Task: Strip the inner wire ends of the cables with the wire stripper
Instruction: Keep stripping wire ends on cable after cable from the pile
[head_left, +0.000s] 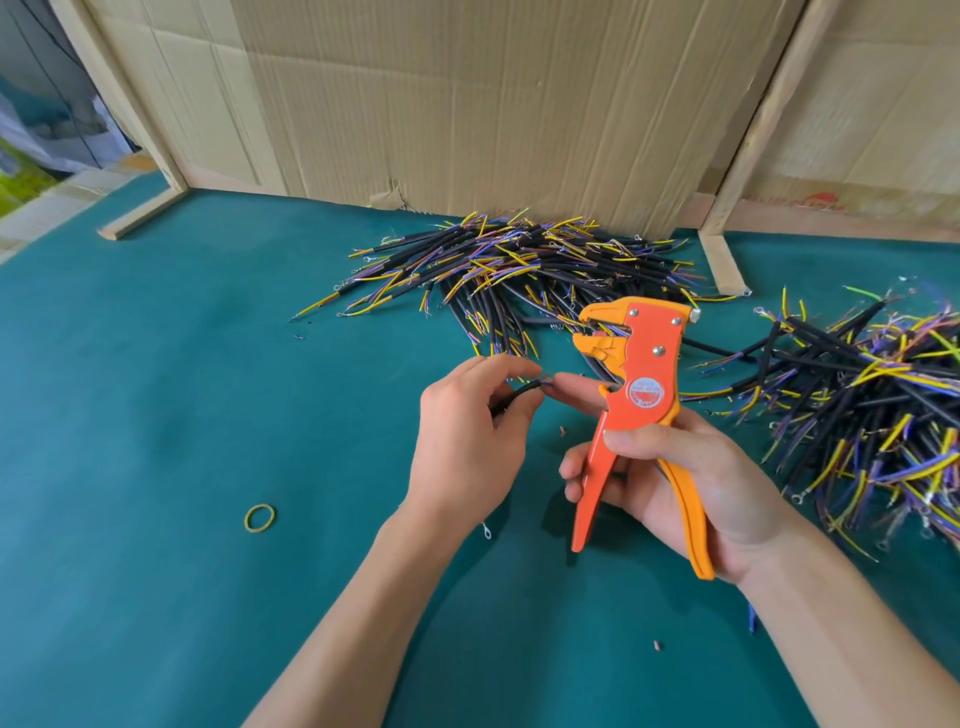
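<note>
Teal felt-like table surface (182, 415), matte, slightly napped; creased corrugated cardboard sheets (467, 104) stand behind it in pale wooden frame strips (719, 254).

Left hand (467, 431) raised mid-frame, back of hand to camera, wrist bent, forearm coming up from bottom centre. Thumb and fingers curl round and pinch a short black-sheathed cable (519, 394); its coloured inner wire ends poke out just right of the fingertips. Exact finger placement on the sheath is hard to read, partly hidden by the hand.

Right hand (691, 473) grips the orange and yellow metal wire stripper (636, 415) upright, head up, handles down. Thumb lies across the front of the orange handle, fingers wrap round it from behind, yellow handle sits in the palm. Handles are spread; jaws at top stand open, toothed, facing left. Index finger is extended toward the cable end, tip just beside it. Stripper is apart from the held cable.

Central heap of black cables with yellow, blue and purple inner wires (519, 270) lies against the cardboard, behind the stripper head. Second similar heap (872, 405) is at the right edge, some ends with small metal ring terminals.

Yellow rubber band (260, 518) lies flat on the felt, left of the left forearm. Small insulation scraps (657, 646) are scattered near the forearms.
</note>
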